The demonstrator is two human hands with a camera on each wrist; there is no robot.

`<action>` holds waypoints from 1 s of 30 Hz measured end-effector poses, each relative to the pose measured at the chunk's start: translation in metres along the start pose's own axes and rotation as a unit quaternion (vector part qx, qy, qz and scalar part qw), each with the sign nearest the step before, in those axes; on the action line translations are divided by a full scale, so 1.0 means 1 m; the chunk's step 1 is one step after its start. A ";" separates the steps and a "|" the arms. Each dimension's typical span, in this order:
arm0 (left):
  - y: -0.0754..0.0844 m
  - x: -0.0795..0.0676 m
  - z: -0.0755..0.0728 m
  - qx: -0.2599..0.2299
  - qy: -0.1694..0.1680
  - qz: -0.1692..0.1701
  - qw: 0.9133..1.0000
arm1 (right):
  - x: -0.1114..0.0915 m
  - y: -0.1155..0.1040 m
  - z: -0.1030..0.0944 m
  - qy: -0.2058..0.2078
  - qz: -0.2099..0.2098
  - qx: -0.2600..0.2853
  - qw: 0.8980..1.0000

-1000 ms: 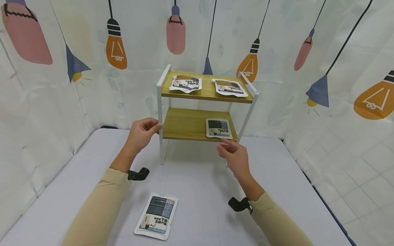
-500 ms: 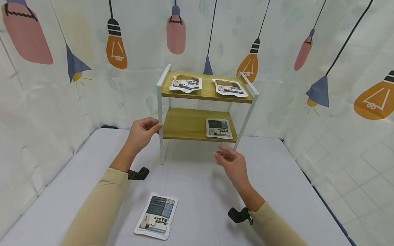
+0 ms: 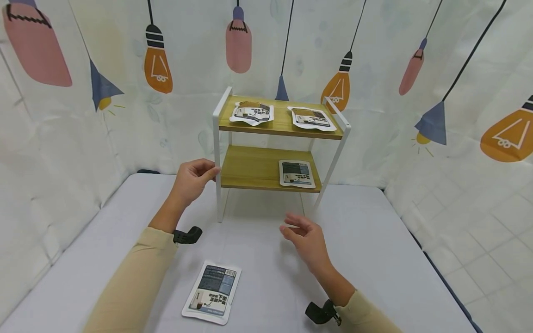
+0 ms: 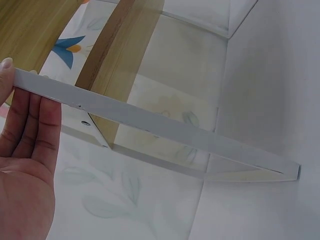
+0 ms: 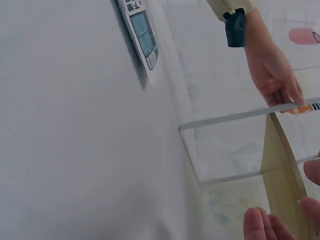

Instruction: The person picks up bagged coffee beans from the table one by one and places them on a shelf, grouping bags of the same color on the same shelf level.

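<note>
My left hand (image 3: 192,181) pinches the white front post (image 4: 150,120) of a small two-tier shelf, thumb on one side and fingers behind. The shelf has wooden boards, the lower board (image 3: 250,167) bearing a flat packet (image 3: 296,174) on its right side. Two more packets, a left one (image 3: 252,113) and a right one (image 3: 311,119), lie on the upper board (image 3: 280,121). My right hand (image 3: 308,240) hovers in front of the shelf, holding nothing, its fingers loosely bent. Another white-edged packet (image 3: 212,292) lies on the table nearer to me, between my forearms.
A white cloth covers the table (image 3: 258,249). Behind and beside it hang pale curtains (image 3: 187,125) printed with lamps and bulbs. Each wrist wears a black camera band, the left band (image 3: 187,235) and the right band (image 3: 323,312).
My right hand has drawn back from the front edge of the lower board, toward me and slightly left. The left hand stays on the post, and the packets have not moved.
</note>
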State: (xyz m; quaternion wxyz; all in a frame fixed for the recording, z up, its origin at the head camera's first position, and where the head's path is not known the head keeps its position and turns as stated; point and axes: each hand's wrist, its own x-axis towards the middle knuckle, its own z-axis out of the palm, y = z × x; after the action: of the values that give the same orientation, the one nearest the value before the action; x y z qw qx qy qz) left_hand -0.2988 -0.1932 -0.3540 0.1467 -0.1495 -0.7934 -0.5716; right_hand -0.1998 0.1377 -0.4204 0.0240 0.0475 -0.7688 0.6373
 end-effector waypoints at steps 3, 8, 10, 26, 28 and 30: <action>-0.001 0.000 0.000 0.000 0.001 0.003 1.000 | -0.009 0.001 0.006 -0.013 0.008 -0.005 1.000; 0.001 -0.001 0.000 0.000 0.001 0.006 1.000 | -0.021 0.007 0.015 -0.041 0.021 0.000 0.999; 0.001 -0.001 0.000 -0.003 0.000 0.008 1.000 | -0.025 0.011 0.018 -0.052 0.027 0.006 0.998; 0.000 0.000 -0.001 -0.003 0.000 0.008 1.000 | -0.054 0.021 0.047 -0.142 0.088 0.023 0.986; 0.001 0.000 -0.001 -0.002 -0.001 0.007 1.000 | -0.058 0.021 0.050 -0.151 0.092 0.018 0.984; 0.001 -0.001 0.000 -0.002 -0.002 0.005 1.000 | -0.060 0.021 0.052 -0.160 0.092 0.007 0.983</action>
State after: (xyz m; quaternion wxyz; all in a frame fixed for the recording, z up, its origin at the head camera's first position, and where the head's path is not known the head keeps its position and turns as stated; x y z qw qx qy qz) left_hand -0.2978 -0.1933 -0.3528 0.1477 -0.1549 -0.7919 -0.5719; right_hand -0.1411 0.0925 -0.4561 -0.1589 0.0780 -0.7595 0.6259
